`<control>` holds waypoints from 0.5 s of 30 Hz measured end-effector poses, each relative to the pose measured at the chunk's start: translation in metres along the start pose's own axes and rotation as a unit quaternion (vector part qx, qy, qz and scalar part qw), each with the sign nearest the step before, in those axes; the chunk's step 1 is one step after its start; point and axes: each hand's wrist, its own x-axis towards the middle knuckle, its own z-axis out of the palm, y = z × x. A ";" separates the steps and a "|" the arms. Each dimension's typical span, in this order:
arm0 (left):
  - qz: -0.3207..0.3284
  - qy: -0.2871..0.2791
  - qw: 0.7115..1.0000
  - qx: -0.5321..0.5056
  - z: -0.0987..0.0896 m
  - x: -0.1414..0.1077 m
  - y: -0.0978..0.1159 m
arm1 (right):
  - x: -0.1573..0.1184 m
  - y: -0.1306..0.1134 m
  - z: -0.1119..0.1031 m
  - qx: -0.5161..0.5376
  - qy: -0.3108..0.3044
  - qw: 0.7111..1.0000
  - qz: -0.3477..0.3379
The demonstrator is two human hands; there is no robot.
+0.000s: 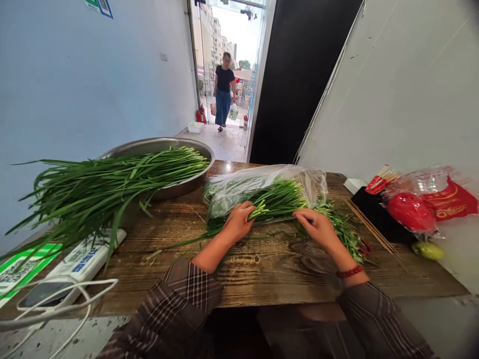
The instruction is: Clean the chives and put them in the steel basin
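My left hand (239, 219) is closed around a few garlic chives (259, 209), their pale cut ends pointing right. It rests at the front of a clear plastic bag (232, 187), in which a thick bunch of garlic chives (284, 194) lies. To the right, my right hand (316, 228) hovers low by the bunch's stem ends, thumb and forefinger slightly apart, with nothing visible between them. Beside it lies a heap of leafy green scraps (342, 232), partly hidden by the hand. Long garlic chives (149, 172) overhang a metal basin (207, 149) at the left.
On the wooden table (247, 279) are a white power bank station (86, 259) with cables and a green QR card (22, 269). At right stand a black box (381, 214), red packages (411, 212), thin sticks (374, 232) and a yellow-green fruit (428, 250). A person (223, 89) carrying bags is at the doorway.
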 end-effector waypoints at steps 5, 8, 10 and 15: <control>-0.003 0.004 1.000 -0.002 -0.001 -0.001 -0.001 | 0.050 -0.020 0.012 -0.015 0.112 0.993 -0.039; 0.007 -0.004 1.000 -0.005 -0.002 -0.002 -0.002 | 0.072 -0.027 0.038 -0.061 0.086 0.993 -0.056; 0.013 -0.019 1.000 -0.008 -0.005 -0.004 -0.001 | 0.078 -0.030 0.051 -0.106 0.062 0.991 -0.051; -0.037 -0.029 0.997 -0.067 -0.024 -0.004 0.004 | 0.069 -0.032 0.054 -0.154 0.007 0.987 -0.050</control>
